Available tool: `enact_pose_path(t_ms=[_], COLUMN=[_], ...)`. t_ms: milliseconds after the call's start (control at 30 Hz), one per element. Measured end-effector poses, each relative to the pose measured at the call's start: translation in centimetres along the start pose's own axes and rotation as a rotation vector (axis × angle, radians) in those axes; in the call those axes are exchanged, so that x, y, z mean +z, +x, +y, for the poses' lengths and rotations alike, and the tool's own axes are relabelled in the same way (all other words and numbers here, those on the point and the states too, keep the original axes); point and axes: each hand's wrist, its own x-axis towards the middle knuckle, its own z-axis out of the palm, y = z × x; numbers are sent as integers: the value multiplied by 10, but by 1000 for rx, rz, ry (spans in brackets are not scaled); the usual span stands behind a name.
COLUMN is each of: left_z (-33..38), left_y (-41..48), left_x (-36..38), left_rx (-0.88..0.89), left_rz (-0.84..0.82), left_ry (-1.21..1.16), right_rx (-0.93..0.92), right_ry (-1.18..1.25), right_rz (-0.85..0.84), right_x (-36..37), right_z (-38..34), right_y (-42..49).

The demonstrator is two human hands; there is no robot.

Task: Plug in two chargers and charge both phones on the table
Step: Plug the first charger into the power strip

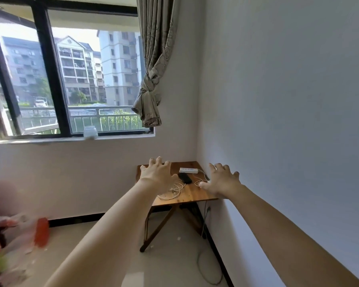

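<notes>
A small wooden folding table (192, 196) stands in the room's corner. On it lie a white power strip (188, 170) near the back, a black phone (185, 177) in the middle, and tangled white charger cables (171, 192) toward the front left. More white cable (199, 180) runs at the right. My left hand (157, 172) is stretched out in front of the table's left side, fingers spread, holding nothing. Held out with spread fingers, my right hand (223, 181) is empty and covers the table's right edge. A second phone is not visible.
The power strip's cord (205, 264) drops beside the right wall and loops on the tiled floor. A window with a tied curtain (151, 94) and a jar (90, 132) on the sill is behind. Blurred red objects (10, 233) sit at the lower left.
</notes>
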Motion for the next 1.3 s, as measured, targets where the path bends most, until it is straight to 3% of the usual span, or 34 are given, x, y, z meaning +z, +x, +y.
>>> enact_pose_path(t_ms=[267,567,900,1300], left_z=[-23,-27,-26,-36], left_y=[165,332,517,719], left_x=[23,93,167,310], left_rx=[64,91,73,80], left_rz=[-20,-50,-110,-234], left_ry=[-3,-42,-82,-155], right_rx=[58,21,-2,62], right_ry=[6,-119,-70,-30], right_rz=[-28,-42,-136,-282], right_x=[23,74,142,268], right_z=[5,28,69,118], right_y=[154,316,501,694])
